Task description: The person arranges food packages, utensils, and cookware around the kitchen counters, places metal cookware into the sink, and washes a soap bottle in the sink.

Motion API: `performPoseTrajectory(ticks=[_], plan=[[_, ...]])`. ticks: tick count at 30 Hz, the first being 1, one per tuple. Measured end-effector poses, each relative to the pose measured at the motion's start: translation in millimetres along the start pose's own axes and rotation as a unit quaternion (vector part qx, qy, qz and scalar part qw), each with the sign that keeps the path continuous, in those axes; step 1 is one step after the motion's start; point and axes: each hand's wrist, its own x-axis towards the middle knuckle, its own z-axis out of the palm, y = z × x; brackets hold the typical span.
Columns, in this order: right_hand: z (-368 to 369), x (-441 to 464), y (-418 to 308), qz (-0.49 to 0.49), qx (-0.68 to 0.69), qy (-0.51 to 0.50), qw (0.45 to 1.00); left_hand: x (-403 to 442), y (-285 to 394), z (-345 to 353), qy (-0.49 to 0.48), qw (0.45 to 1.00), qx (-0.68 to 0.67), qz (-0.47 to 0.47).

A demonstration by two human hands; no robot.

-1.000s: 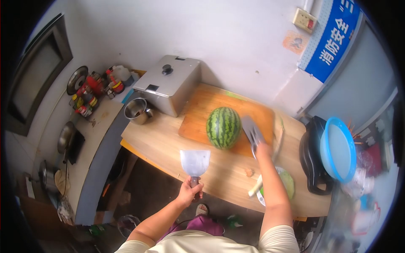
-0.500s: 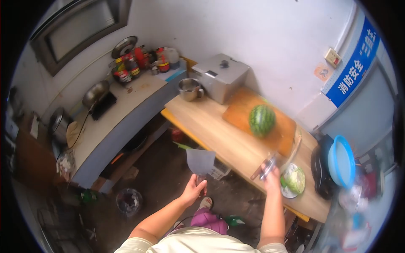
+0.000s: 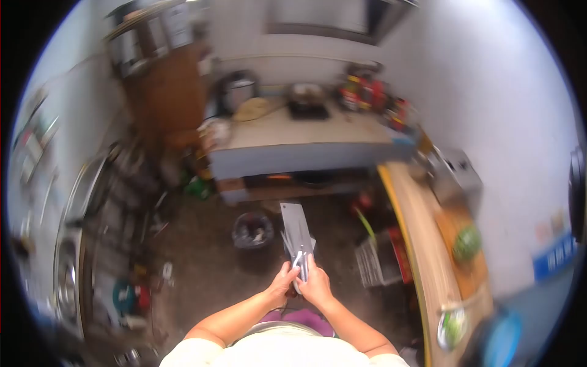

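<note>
Hands meet above the dark floor (image 3: 208, 269), left hand (image 3: 282, 284) and right hand (image 3: 315, 286) clamped together around overlapping silver metal tools (image 3: 296, 226), a long rectangular blade uppermost. Round green watermelon (image 3: 467, 243) sits on an orange-brown wooden board (image 3: 474, 276).

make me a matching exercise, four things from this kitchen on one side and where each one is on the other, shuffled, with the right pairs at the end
Things
1. green striped watermelon
2. flat grey metal utensils
3. round bin with a plastic lining
4. bright blue round basin

Places
A. on the dark floor
B. near the picture's lower right corner
C. on the orange-brown wooden board
D. between the left hand and the right hand

Right pairs: 1-C, 2-D, 3-A, 4-B
</note>
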Motion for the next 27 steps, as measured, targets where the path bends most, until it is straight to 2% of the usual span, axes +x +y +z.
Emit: performPoseTrajectory(ticks=[3, 7, 9, 11, 17, 20, 23, 24, 25, 27], plan=[[47, -1, -24, -0.178, -0.031, -0.051, 0.982, -52, -1, -31, 0.098, 0.986, -0.091, 0.097], [103, -31, -88, -0.336, -0.007, -0.137, 0.932, -126, -13, -92, 0.181, 0.936, -0.182, 0.241], [138, -53, -114, -0.385, 0.001, -0.17, 0.907, -166, -16, -120, 0.225, 0.897, -0.205, 0.32], [168, -76, -145, -0.434, 0.032, -0.19, 0.88, -211, -18, -144, 0.259, 0.876, -0.215, 0.345], [258, -133, -253, -0.573, 0.084, -0.202, 0.79, -327, -2, -228, 0.358, 0.754, -0.21, 0.509], [311, -158, -321, -0.603, 0.086, -0.227, 0.76, -390, 17, -285, 0.396, 0.714, -0.198, 0.543], [370, -180, -389, -0.657, 0.122, -0.199, 0.717, -450, 50, -347, 0.424, 0.667, -0.188, 0.583], [383, -187, -412, -0.666, 0.13, -0.188, 0.71, -474, 72, -356, 0.443, 0.66, -0.204, 0.572], [395, -192, -429, -0.67, 0.151, -0.198, 0.699, -494, 80, -387, 0.501, 0.657, -0.19, 0.53], [413, -199, -452, -0.669, 0.191, -0.217, 0.685, -531, 106, -447, 0.533, 0.639, -0.212, 0.512]])
